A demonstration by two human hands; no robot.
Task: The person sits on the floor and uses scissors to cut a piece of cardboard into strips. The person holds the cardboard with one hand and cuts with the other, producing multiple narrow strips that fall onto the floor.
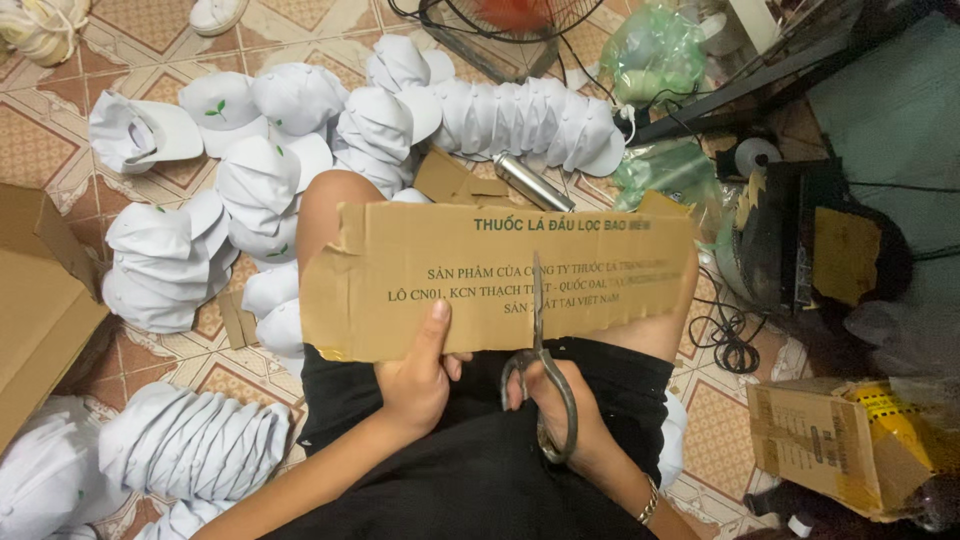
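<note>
A flat piece of brown cardboard [400, 250] with printed lettering lies across my knees. My left hand [415, 375] grips its lower edge, thumb on top. My right hand [575, 420] holds metal scissors [540, 370] by the handles. The blades point up and away from me, and they have entered the cardboard from its lower edge near the middle. I sit on the floor in black shorts.
Many white caps [270, 160] lie stacked and piled on the tiled floor to the left and ahead. An open cardboard box [40, 300] stands at left, a torn box [830, 440] at right. A silver spray can [533, 182], a fan base and cables lie beyond.
</note>
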